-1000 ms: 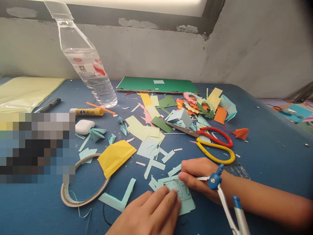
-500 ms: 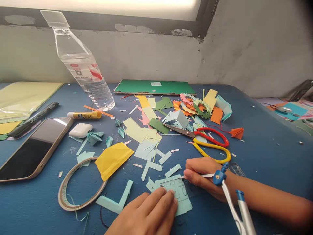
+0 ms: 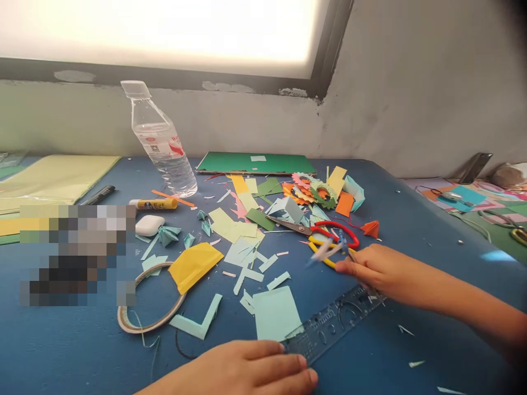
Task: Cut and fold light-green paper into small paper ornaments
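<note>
The light blue paper square (image 3: pixel 276 314) now lies bare and flat on the blue tabletop (image 3: pixel 432 230), near the front edge. A moment ago both hands were pressed on it, with a see-through ruler on top. Now the clear ruler (image 3: pixel 335 323) has slid off to the right. It lies slanted, and only its near end touches the corner of the paper.

The left hand (image 3: pixel 255 373) has pulled back toward the person. It lies flat with the fingers stretched out, and the fingertips rest on the near end of the ruler. It grips nothing.

The right hand (image 3: pixel 373 269) has lifted off the paper and moved up and to the right. It holds the blue compass (image 3: pixel 331 249), which looks blurry because it is moving fast. The compass is now over the red and yellow scissors (image 3: pixel 325 233), not over the paper.

So the drawing on the paper looks finished for now, and the compass seems to be going away.

Around the square are many small paper scraps (image 3: pixel 247 241), a folded yellow paper (image 3: pixel 193 263), a tape ring (image 3: pixel 150 302), a glue stick (image 3: pixel 156 204) and a water bottle (image 3: pixel 164 145) farther back.
</note>
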A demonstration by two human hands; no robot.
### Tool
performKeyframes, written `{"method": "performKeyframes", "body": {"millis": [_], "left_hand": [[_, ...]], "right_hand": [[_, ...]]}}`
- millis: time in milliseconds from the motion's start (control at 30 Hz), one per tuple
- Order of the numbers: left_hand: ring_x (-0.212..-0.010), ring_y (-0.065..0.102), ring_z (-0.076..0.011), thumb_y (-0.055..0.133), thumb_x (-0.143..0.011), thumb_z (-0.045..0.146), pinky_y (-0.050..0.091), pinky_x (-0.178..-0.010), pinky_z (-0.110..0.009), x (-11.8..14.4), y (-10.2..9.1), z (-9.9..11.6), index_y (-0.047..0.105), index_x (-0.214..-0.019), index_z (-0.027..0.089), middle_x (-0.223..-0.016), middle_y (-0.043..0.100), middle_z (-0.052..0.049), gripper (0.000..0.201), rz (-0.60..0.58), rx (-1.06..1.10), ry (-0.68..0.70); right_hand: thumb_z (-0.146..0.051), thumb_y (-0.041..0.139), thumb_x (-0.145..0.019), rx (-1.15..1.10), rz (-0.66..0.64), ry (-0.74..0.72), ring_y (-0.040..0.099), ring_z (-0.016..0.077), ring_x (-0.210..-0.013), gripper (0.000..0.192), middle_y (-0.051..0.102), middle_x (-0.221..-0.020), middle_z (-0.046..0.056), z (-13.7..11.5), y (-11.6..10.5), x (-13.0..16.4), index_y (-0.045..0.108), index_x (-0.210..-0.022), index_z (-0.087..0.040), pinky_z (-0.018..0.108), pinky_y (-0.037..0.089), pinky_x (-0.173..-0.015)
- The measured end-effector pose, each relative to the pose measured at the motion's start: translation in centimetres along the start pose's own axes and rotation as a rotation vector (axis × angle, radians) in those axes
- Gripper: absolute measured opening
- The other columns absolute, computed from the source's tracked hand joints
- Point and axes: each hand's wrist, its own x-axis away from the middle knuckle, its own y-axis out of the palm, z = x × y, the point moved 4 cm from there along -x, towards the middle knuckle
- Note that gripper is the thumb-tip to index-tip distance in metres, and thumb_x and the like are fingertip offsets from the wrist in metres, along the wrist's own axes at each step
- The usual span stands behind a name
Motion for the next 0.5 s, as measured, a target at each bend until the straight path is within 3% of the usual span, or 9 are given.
{"method": "performKeyframes", "body": {"millis": [67,100,167,233,367,467,500], "left_hand": [[-0.09,0.066,-0.0135,0.043,-0.093,0.016,0.05,-0.086,-0.024,-0.2,-0.6,-0.6,0.063,-0.105,0.017,-0.099,0.073,-0.003,0.023,0.068,-0.059,-0.09],[-0.082,0.067,-0.0153,0.047,-0.091,0.02,0.053,-0.077,-0.025,-0.2,-1.2,-1.3,0.064,-0.094,0.016,-0.091,0.073,-0.005,0.017,0.184,-0.117,-0.22],[-0.094,0.064,-0.0236,0.059,-0.083,0.029,0.053,-0.079,-0.035,0.0,-1.0,-3.2,0.061,-0.101,0.016,-0.108,0.067,-0.011,0.022,-0.008,-0.119,-0.635],[-0.102,0.059,-0.0248,0.061,-0.08,0.03,0.048,-0.086,-0.038,0.0,-0.7,-4.1,0.056,-0.107,0.018,-0.112,0.063,-0.009,0.031,-0.2,-0.01,-0.883],[-0.091,0.062,-0.023,0.065,-0.076,0.031,0.049,-0.075,-0.032,-1.7,-1.2,-4.8,0.058,-0.101,0.019,-0.097,0.066,-0.005,0.029,-0.353,0.039,-0.954],[-0.088,0.062,-0.0238,0.07,-0.074,0.036,0.05,-0.075,-0.038,-2.8,-1.5,-5.5,0.06,-0.102,0.015,-0.095,0.066,-0.006,0.036,-0.485,0.059,-0.985],[-0.087,0.062,-0.0219,0.065,-0.08,0.036,0.051,-0.076,-0.039,-3.1,-1.5,-5.7,0.06,-0.102,0.014,-0.098,0.065,-0.006,0.031,-0.534,0.071,-0.994]], "right_hand": [[-0.067,0.035,-0.086,0.02,-0.041,0.034,0.042,0.0136,-0.045,0.062,0.047,-0.047,0.0,0.4,0.3,0.2,0.043,-0.047,-0.019,0.027,0.031,-0.049],[-0.068,0.035,-0.085,0.003,-0.037,0.044,0.043,0.0138,-0.046,0.062,0.047,-0.047,0.0,0.4,0.5,0.2,0.042,-0.047,-0.019,0.027,0.032,-0.049],[-0.07,0.031,-0.085,-0.046,-0.012,0.066,0.044,0.0137,-0.046,0.06,0.046,-0.048,-0.001,0.3,0.9,0.0,0.041,-0.052,-0.02,0.026,0.034,-0.049],[-0.07,0.027,-0.086,-0.074,-0.006,0.07,0.045,0.0128,-0.044,0.056,0.045,-0.046,-0.003,0.1,1.4,-0.4,0.038,-0.058,-0.021,0.024,0.036,-0.047],[-0.068,0.029,-0.086,-0.02,0.019,0.066,0.05,0.0139,-0.045,0.056,0.05,-0.045,0.0,-0.3,1.3,-0.5,0.038,-0.056,-0.021,0.024,0.036,-0.047],[-0.069,0.032,-0.084,0.1,0.18,0.074,0.049,0.0174,-0.049,0.06,0.048,-0.048,0.003,-0.5,0.1,0.3,0.034,-0.048,-0.021,0.027,0.03,-0.048],[-0.069,0.033,-0.084,0.134,0.239,0.07,0.049,0.0186,-0.051,0.06,0.047,-0.05,0.004,-0.7,-0.2,0.7,0.034,-0.048,-0.021,0.028,0.027,-0.048]]}}
